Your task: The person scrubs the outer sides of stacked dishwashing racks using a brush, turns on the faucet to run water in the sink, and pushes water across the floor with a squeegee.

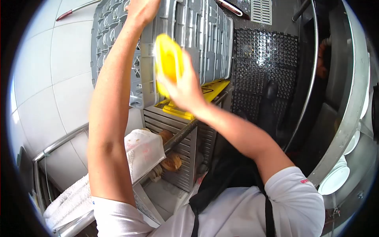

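Observation:
A tall stack of grey plastic dish racks [213, 43] lies in front of me, its ridged side and open grid showing. My left hand [143, 11] is at the top edge of the view, closed at the rack's rim; most of its fingers are cut off. In my right hand [185, 85], closed around its looped handle, is a yellow scrub brush [169, 59], blurred by motion. The brush is over the side of the racks; I cannot tell whether it touches them. Below the racks lies a yellow floor sign [215, 90], partly covered.
White towels [144, 152] hang over a metal rail at the lower left. Beneath are slatted metal shelves [177, 173] with brownish round items. A black rubber mat [264, 59] and drain grate [261, 11] cover the floor. White plates [334, 175] stand on the right behind a metal edge.

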Demonstrator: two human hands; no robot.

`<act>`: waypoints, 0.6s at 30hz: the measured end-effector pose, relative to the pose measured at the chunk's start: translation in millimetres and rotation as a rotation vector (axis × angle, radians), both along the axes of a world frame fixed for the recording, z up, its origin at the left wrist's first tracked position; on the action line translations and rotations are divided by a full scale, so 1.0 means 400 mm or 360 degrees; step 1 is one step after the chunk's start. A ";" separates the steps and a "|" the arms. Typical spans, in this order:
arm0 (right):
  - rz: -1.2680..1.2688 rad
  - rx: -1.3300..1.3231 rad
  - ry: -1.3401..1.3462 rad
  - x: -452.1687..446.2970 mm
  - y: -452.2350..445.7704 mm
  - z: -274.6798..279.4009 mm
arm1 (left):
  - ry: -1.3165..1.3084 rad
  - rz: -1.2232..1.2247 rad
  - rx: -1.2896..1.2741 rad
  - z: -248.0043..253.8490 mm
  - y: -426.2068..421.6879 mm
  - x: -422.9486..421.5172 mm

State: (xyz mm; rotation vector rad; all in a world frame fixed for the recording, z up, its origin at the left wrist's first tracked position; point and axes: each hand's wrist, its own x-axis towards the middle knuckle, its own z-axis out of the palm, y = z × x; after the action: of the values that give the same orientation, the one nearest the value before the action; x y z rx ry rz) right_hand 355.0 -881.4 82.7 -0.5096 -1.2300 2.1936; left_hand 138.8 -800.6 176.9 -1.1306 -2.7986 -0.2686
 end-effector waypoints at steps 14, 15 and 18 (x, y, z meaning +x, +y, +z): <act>0.0230 0.0701 0.0201 0.169 -0.086 -0.009 | -0.0443 0.0017 -0.0011 -0.027 -0.019 -0.052; 0.0234 0.0678 0.0217 0.158 -0.085 -0.014 | -0.0505 -0.0007 0.0090 -0.019 -0.015 -0.053; 0.0150 0.0384 -0.0024 -0.008 0.067 0.057 | -0.0644 -0.0045 0.0231 -0.014 -0.017 -0.034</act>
State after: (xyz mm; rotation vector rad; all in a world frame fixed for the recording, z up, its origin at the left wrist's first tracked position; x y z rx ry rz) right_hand 351.8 -854.8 105.5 -0.3768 -1.5298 2.0817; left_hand 125.3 -807.5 171.3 -1.1967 -3.0350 -0.7702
